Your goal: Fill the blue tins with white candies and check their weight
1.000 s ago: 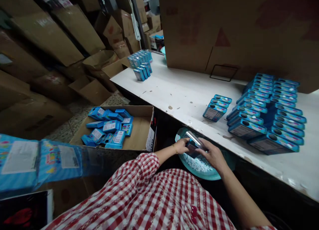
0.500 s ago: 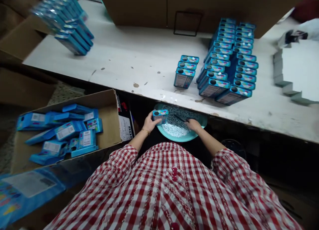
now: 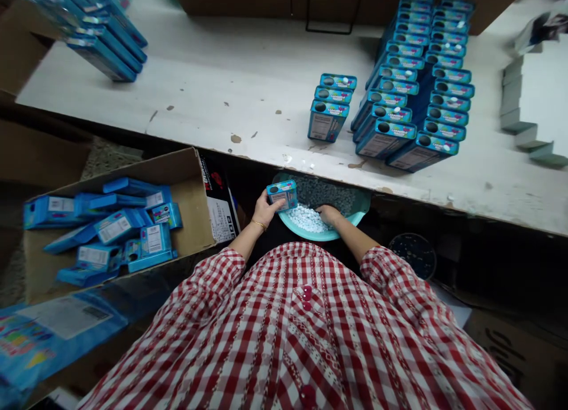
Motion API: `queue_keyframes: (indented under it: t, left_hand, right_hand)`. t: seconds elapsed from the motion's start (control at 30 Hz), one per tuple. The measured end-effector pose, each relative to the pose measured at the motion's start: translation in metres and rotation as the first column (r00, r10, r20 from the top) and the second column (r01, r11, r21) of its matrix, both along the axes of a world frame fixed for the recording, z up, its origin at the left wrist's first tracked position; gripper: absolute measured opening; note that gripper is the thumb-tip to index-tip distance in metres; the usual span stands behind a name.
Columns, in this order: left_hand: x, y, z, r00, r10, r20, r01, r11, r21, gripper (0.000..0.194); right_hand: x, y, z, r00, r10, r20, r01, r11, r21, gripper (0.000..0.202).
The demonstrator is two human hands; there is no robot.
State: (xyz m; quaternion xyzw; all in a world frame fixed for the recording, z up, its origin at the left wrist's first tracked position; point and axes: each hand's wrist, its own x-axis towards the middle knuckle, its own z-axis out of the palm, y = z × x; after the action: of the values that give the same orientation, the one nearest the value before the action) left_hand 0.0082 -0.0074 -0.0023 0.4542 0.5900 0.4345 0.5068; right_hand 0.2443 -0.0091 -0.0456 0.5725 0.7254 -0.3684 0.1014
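Note:
My left hand (image 3: 265, 209) is closed around a small blue box (image 3: 282, 194), held upright over the left side of a turquoise basin (image 3: 310, 235). The box's printed top faces up. Small white candy-like pellets (image 3: 308, 218) lie in the basin. My right hand (image 3: 329, 215) reaches down among them with fingers curled. Its fingertips are hidden, and what they hold does not show.
An open carton (image 3: 190, 212) of blue boxes stands at the left. On the white table (image 3: 199, 96) are three upright boxes (image 3: 329, 120), long rows of more boxes (image 3: 390, 139), a wrapped stack (image 3: 104, 52) and white card stacks (image 3: 541, 96). The table's front edge overhangs the basin.
My right hand has moved left and deeper into the pellets; a dark, thin shape by its fingers no longer shows. My left hand still holds the box. The view has shifted slightly.

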Motion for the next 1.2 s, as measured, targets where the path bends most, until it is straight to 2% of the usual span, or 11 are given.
queue_keyframes:
  t: [0.1, 0.17, 0.33, 0.53, 0.6, 0.7, 0.83, 0.97, 1.07, 1.13, 1.2]
  left_hand:
    - [-0.004, 0.002, 0.001, 0.997, 0.05, 0.056, -0.051, 0.999, 0.014, 0.049]
    - [-0.008, 0.004, 0.003, 0.998, 0.062, 0.032, -0.064, 0.997, 0.049, 0.048]
    - [-0.007, 0.011, 0.011, 0.986, 0.043, -0.163, -0.014, 0.984, 0.175, 0.044]
    - [0.023, 0.017, 0.01, 0.935, -0.087, -0.344, 0.169, 0.961, 0.217, 0.041]
    - [0.032, 0.017, 0.008, 0.916, -0.113, -0.386, 0.207, 0.955, 0.211, 0.039]
    - [0.039, 0.016, 0.005, 0.89, -0.126, -0.438, 0.235, 0.951, 0.203, 0.038]
    - [0.04, 0.016, 0.002, 0.863, -0.162, -0.478, 0.288, 0.936, 0.202, 0.038]
    - [0.042, 0.016, 0.0, 0.851, -0.181, -0.493, 0.313, 0.928, 0.2, 0.038]
    - [0.04, 0.015, -0.001, 0.875, -0.15, -0.461, 0.264, 0.945, 0.194, 0.039]
    - [0.035, 0.013, -0.001, 0.903, -0.109, -0.416, 0.207, 0.958, 0.199, 0.039]
    - [0.028, 0.011, -0.002, 0.931, -0.058, -0.361, 0.14, 0.969, 0.204, 0.04]
  right_hand:
    - [0.013, 0.007, 0.008, 0.992, -0.093, -0.081, 0.081, 0.987, -0.137, 0.021]
    - [0.023, 0.009, 0.022, 0.979, -0.151, -0.136, 0.131, 0.981, -0.144, 0.029]
    - [0.049, 0.009, 0.07, 0.939, -0.243, -0.245, 0.232, 0.97, -0.075, 0.044]
    - [0.053, 0.023, 0.132, 0.87, -0.291, -0.399, 0.28, 0.956, -0.086, 0.043]
    - [0.043, 0.029, 0.155, 0.93, -0.217, -0.298, 0.22, 0.975, -0.024, 0.041]
    - [0.023, 0.038, 0.186, 0.999, -0.006, -0.045, 0.011, 0.992, 0.124, 0.038]
    - [-0.008, 0.044, 0.215, 0.949, 0.155, 0.275, -0.202, 0.967, 0.153, 0.034]
    - [-0.03, 0.042, 0.229, 0.908, 0.169, 0.383, -0.245, 0.956, 0.159, 0.035]
    - [-0.017, 0.032, 0.228, 0.901, 0.166, 0.4, -0.254, 0.95, 0.179, 0.033]
    - [0.004, 0.023, 0.216, 0.912, 0.151, 0.382, -0.231, 0.958, 0.171, 0.032]
    - [0.025, 0.015, 0.192, 0.936, 0.095, 0.339, -0.157, 0.974, 0.161, 0.032]
